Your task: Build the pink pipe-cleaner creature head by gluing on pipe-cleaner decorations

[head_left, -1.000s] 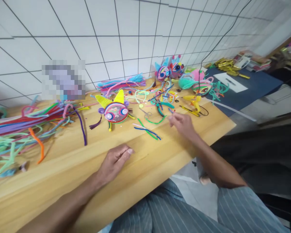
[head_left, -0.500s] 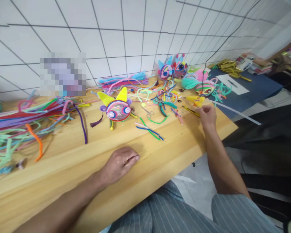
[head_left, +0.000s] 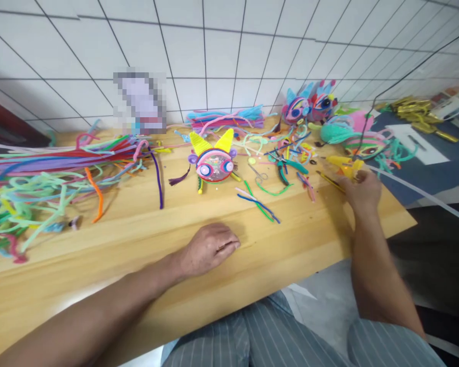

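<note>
My right hand (head_left: 364, 192) is closed around the yellow hot glue gun (head_left: 342, 164) at the right of the table; a long white glue stick (head_left: 424, 191) sticks out behind it. Beside that hand lies a yellow-and-black cutter knife (head_left: 329, 179). My left hand (head_left: 211, 248) rests on the wood with its fingers curled and thumb pressed against them; anything inside is hidden. Beyond it stands a round decorated mask-like figure (head_left: 216, 165) with yellow horns, pink-and-blue eyes and a purple tassel. Blue and green pipe cleaners (head_left: 258, 204) lie crossed between the hands.
Teal-handled pliers (head_left: 286, 168) and small scissors (head_left: 260, 178) lie mid-table. Bundled pipe cleaners (head_left: 69, 160) cover the left side, others (head_left: 225, 120) lie by the tiled wall. More decorated figures (head_left: 298, 109) stand behind. A black cord (head_left: 405, 79) hangs near the glue gun.
The view has shifted left, so everything appears farther right. My right hand stays at the glue gun, now more fully around its handle. My left hand keeps its curled pose on the table.
</note>
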`<action>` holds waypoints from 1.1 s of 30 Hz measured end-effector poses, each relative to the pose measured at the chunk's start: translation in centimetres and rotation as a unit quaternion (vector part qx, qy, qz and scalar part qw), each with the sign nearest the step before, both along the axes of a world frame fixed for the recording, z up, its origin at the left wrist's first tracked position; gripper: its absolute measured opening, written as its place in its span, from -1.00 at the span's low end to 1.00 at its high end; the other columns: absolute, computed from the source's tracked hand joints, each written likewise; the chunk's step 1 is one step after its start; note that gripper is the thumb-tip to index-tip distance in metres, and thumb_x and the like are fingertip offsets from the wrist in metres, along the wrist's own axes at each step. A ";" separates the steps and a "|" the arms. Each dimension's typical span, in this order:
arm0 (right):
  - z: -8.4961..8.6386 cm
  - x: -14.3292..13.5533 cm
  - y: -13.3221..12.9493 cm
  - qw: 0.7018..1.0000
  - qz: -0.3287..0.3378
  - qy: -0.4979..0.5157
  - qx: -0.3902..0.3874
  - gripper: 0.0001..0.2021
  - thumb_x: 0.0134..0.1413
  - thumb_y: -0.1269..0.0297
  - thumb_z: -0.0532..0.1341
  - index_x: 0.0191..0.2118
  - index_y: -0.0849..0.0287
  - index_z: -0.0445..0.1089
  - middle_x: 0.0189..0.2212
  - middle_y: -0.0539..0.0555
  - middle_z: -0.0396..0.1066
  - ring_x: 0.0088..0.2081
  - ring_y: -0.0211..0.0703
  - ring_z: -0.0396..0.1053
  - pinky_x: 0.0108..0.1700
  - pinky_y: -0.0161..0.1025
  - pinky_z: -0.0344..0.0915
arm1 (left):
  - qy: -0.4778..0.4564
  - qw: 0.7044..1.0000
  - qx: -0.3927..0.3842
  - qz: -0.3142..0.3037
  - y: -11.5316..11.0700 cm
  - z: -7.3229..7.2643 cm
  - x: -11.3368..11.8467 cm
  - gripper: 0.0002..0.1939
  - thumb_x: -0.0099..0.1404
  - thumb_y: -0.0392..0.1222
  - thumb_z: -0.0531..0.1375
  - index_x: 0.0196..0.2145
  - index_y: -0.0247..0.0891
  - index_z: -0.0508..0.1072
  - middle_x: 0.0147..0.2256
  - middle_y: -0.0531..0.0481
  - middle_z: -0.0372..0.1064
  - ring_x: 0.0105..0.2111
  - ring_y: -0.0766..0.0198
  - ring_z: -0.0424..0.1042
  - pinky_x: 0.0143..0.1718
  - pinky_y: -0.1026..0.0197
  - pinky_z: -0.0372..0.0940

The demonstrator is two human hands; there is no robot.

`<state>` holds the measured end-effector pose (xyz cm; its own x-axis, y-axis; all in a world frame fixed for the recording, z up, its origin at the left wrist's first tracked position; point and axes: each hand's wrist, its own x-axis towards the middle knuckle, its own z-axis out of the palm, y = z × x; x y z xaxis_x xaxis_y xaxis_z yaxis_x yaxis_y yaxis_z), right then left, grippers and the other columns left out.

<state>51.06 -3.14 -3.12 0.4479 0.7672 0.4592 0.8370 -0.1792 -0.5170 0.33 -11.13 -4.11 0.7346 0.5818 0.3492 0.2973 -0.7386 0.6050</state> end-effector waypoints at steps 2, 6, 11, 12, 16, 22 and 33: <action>0.3 -2.0 -1.3 0.999 -0.046 -0.009 0.001 -0.69 -0.01 0.23 0.47 -0.34 -0.03 0.28 -0.26 0.29 0.48 -0.05 0.30 0.45 0.10 0.31 0.31 | 0.007 1.000 -0.008 -0.002 0.0 0.1 0.0 -0.63 0.68 -0.16 0.06 -0.26 -0.24 0.55 -0.41 -0.04 0.54 -0.37 0.24 0.52 -0.26 0.21 0.34; 1.1 -9.4 -3.7 0.994 0.108 0.002 -0.026 -0.84 0.17 0.11 0.38 -0.21 0.03 0.54 -0.18 0.19 0.62 -0.17 0.12 0.56 0.00 0.12 0.46 | 0.011 1.000 -0.014 -0.005 0.0 0.0 0.0 -0.64 0.68 -0.15 0.07 -0.25 -0.23 0.57 -0.39 -0.04 0.57 -0.35 0.24 0.54 -0.25 0.21 0.36; 1.7 -18.4 -4.6 0.940 0.313 0.008 -0.138 -0.83 0.29 0.14 0.32 -0.13 0.08 0.61 -0.24 0.11 0.65 -0.24 -0.02 0.59 -0.12 -0.09 0.48 | -0.011 1.000 0.004 -0.004 0.2 0.0 0.0 -0.68 0.67 -0.17 0.10 -0.23 -0.24 0.57 -0.38 -0.03 0.58 -0.36 0.24 0.54 -0.25 0.22 0.37; 1.6 -19.4 -4.5 0.931 0.330 0.000 -0.157 -0.83 0.28 0.16 0.34 -0.12 0.09 0.60 -0.23 0.11 0.65 -0.24 -0.03 0.58 -0.13 -0.11 0.47 | -0.012 1.000 0.006 -0.005 0.2 0.0 0.0 -0.68 0.67 -0.17 0.10 -0.23 -0.24 0.57 -0.38 -0.03 0.57 -0.36 0.25 0.53 -0.26 0.22 0.37; 1.0 -21.1 -4.5 0.910 0.361 -0.064 -0.192 -0.94 0.26 0.30 0.32 -0.20 0.11 0.56 -0.24 0.10 0.61 -0.25 -0.07 0.53 -0.15 -0.16 0.42 | -0.001 1.000 0.000 -0.008 0.3 -0.2 0.0 -0.65 0.67 -0.15 0.08 -0.25 -0.23 0.57 -0.39 -0.03 0.56 -0.36 0.24 0.54 -0.24 0.21 0.37; 1.1 -19.9 -5.2 0.904 0.382 -0.089 -0.172 -0.93 0.29 0.34 0.30 -0.26 0.11 0.52 -0.29 0.09 0.57 -0.26 -0.08 0.51 -0.17 -0.18 0.38 | -0.006 1.000 0.005 -0.011 0.4 -0.8 0.0 -0.60 0.68 -0.12 0.06 -0.29 -0.24 0.56 -0.39 -0.06 0.57 -0.36 0.22 0.54 -0.24 0.19 0.36; 1.7 -17.6 -1.2 0.929 0.316 -0.108 -0.161 -0.87 0.28 0.28 0.28 -0.21 0.10 0.62 -0.18 0.16 0.66 -0.13 0.05 0.56 0.00 -0.03 0.42 | -0.014 0.999 0.027 -0.013 0.6 -1.3 0.0 -0.63 0.67 -0.13 0.09 -0.26 -0.24 0.58 -0.37 -0.07 0.59 -0.34 0.22 0.55 -0.24 0.21 0.36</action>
